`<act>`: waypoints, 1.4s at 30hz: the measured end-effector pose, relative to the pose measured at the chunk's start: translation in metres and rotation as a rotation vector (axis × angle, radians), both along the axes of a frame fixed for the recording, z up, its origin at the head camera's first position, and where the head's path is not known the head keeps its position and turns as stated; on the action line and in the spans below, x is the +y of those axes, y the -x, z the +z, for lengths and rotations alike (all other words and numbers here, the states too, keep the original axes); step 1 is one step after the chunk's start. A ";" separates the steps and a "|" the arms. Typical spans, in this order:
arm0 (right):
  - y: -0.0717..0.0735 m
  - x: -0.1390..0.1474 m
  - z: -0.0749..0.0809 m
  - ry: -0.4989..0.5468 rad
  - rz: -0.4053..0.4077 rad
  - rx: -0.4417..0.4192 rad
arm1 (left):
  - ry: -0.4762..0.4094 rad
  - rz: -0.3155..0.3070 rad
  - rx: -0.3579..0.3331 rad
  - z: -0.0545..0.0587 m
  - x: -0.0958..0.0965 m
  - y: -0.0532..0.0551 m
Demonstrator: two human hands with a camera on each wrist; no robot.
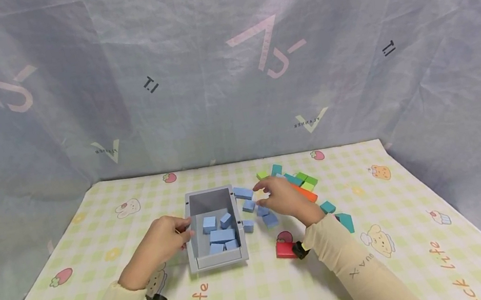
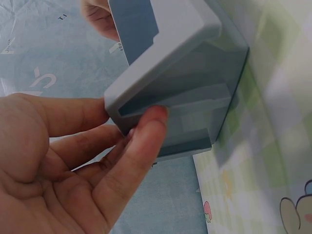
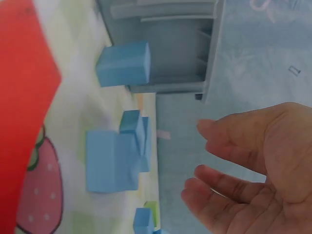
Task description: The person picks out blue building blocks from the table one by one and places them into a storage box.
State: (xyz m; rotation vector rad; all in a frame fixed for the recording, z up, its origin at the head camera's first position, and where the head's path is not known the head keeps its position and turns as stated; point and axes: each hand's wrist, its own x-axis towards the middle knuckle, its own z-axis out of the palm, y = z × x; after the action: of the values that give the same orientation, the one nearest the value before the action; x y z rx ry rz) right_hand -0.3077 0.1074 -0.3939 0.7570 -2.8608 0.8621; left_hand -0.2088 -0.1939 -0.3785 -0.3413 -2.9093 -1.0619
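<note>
A grey plastic box [image 1: 219, 259] stands on the table with several light blue blocks [image 1: 222, 236] inside. My left hand [image 1: 165, 236] is at its left side. In the left wrist view, thumb and fingers pinch the rim of the box [image 2: 161, 58]. Just right of the box lie several more blue blocks [image 1: 244, 193] on the cloth. Above these is my right hand [image 1: 282, 195], thumb and fingers apart. The right wrist view shows nothing between the fingers of the right hand [image 3: 253, 170], with loose blue blocks [image 3: 112, 161] beyond them.
Behind the right hand are an orange block [image 1: 306, 193] and several green [image 1: 308, 181] and teal blocks. Another teal block [image 1: 346, 222] lies beside the right sleeve. A red block [image 1: 285, 250] is near the right wrist. Grey cloth [image 1: 210, 71] hangs behind the table.
</note>
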 end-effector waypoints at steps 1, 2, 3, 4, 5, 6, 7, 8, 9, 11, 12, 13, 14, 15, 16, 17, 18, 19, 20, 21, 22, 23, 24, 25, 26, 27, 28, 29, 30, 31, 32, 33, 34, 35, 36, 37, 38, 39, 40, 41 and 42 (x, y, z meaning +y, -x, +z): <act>0.000 0.000 -0.001 -0.006 0.001 -0.009 | 0.001 0.000 0.000 0.000 0.000 0.000; 0.001 0.000 -0.002 -0.010 0.002 -0.018 | 0.003 0.001 -0.003 0.000 0.000 0.000; 0.001 0.001 -0.003 -0.012 0.003 -0.030 | 0.005 0.002 -0.004 0.000 0.000 0.000; 0.001 0.000 -0.003 -0.012 0.004 -0.043 | 0.002 0.001 -0.006 0.000 -0.001 0.000; 0.002 0.000 -0.004 -0.014 0.004 -0.053 | 0.003 0.001 -0.006 0.000 -0.001 0.000; 0.002 0.000 -0.005 -0.017 0.004 -0.062 | -0.001 0.003 -0.009 0.000 -0.001 0.000; 0.002 0.000 -0.006 -0.022 0.002 -0.073 | -0.003 0.003 -0.012 0.000 -0.001 0.000; 0.003 0.000 -0.007 -0.029 -0.001 -0.088 | -0.006 0.005 -0.015 0.000 -0.001 0.000; 0.003 0.000 -0.008 -0.036 -0.004 -0.100 | -0.009 0.004 -0.013 0.000 -0.001 0.000; 0.004 -0.001 -0.010 -0.057 -0.008 -0.116 | -0.009 0.004 -0.012 0.001 -0.001 0.000; 0.004 -0.001 -0.011 -0.063 -0.007 -0.123 | -0.012 0.005 -0.011 0.001 -0.001 0.000; 0.005 -0.002 -0.012 -0.069 -0.007 -0.129 | -0.011 0.005 -0.010 0.001 0.000 0.000; 0.005 -0.002 -0.013 -0.075 -0.004 -0.132 | -0.011 0.006 -0.008 0.002 0.000 0.000; 0.005 -0.002 -0.015 -0.079 0.000 -0.131 | -0.012 0.006 -0.009 0.002 0.000 0.000; 0.006 -0.002 -0.016 -0.085 0.004 -0.129 | -0.014 0.008 -0.011 0.002 0.000 0.000; 0.006 -0.003 -0.016 -0.088 0.009 -0.129 | -0.014 0.009 -0.013 0.002 0.000 0.000; 0.006 -0.003 -0.017 -0.093 0.016 -0.125 | -0.017 0.013 -0.016 0.002 0.001 0.000; 0.006 -0.003 -0.018 -0.098 0.019 -0.126 | -0.018 0.015 -0.019 0.003 0.001 0.000; 0.006 -0.003 -0.018 -0.103 0.026 -0.124 | -0.017 0.016 -0.019 0.003 0.001 0.000; 0.006 -0.003 -0.019 -0.109 0.032 -0.121 | -0.015 0.016 -0.019 0.003 0.001 0.000; 0.006 -0.003 -0.020 -0.117 0.036 -0.119 | -0.012 0.017 -0.018 0.003 0.001 -0.001; 0.006 -0.003 -0.020 -0.122 0.043 -0.120 | -0.010 0.017 -0.018 0.003 0.001 -0.001; 0.006 -0.003 -0.021 -0.126 0.049 -0.123 | -0.009 0.017 -0.018 0.003 0.001 -0.001; 0.006 -0.003 -0.022 -0.131 0.054 -0.125 | -0.009 0.016 -0.018 0.003 0.001 -0.001; 0.006 -0.003 -0.023 -0.135 0.059 -0.127 | -0.008 0.015 -0.018 0.003 0.001 0.000; 0.006 -0.003 -0.023 -0.137 0.062 -0.131 | -0.009 0.014 -0.019 0.002 0.000 0.000; 0.006 -0.004 -0.024 -0.139 0.065 -0.134 | -0.011 0.013 -0.019 0.002 0.000 0.000; 0.006 -0.004 -0.024 -0.141 0.068 -0.135 | -0.012 0.013 -0.020 0.002 0.000 0.000; 0.006 -0.004 -0.025 -0.142 0.070 -0.135 | -0.012 0.012 -0.020 0.002 0.000 0.000; 0.005 -0.004 -0.025 -0.143 0.071 -0.134 | -0.014 0.011 -0.020 0.002 0.000 0.000; 0.005 -0.004 -0.025 -0.143 0.071 -0.130 | -0.015 0.011 -0.020 0.002 0.000 0.000; 0.005 -0.004 -0.025 -0.143 0.070 -0.129 | -0.016 0.010 -0.020 0.002 0.000 0.000; 0.005 -0.004 -0.025 -0.143 0.070 -0.127 | -0.017 0.010 -0.020 0.002 0.000 0.000; 0.004 -0.004 -0.026 -0.143 0.069 -0.126 | -0.017 0.009 -0.020 0.002 0.000 0.000; 0.004 -0.004 -0.026 -0.140 0.070 -0.126 | -0.019 0.009 -0.019 0.002 0.000 0.000; 0.004 -0.004 -0.026 -0.140 0.071 -0.125 | -0.020 0.009 -0.018 0.002 0.000 0.000; 0.004 -0.004 -0.026 -0.138 0.069 -0.128 | -0.019 0.009 -0.017 0.002 0.000 0.000; 0.004 -0.004 -0.027 -0.138 0.069 -0.131 | -0.018 0.008 -0.016 0.002 0.000 0.000; 0.005 -0.004 -0.027 -0.138 0.066 -0.132 | -0.018 0.009 -0.015 0.001 0.000 0.000; 0.004 -0.004 -0.026 -0.136 0.063 -0.137 | -0.018 0.009 -0.014 0.001 0.000 0.000; 0.004 -0.004 -0.026 -0.135 0.060 -0.138 | -0.018 0.009 -0.014 0.001 0.000 0.000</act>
State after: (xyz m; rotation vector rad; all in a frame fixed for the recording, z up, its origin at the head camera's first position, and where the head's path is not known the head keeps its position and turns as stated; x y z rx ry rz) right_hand -0.3118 0.1039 -0.4200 0.8329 -3.0587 0.7619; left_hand -0.2083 -0.1941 -0.3773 -0.3217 -2.9082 -1.0933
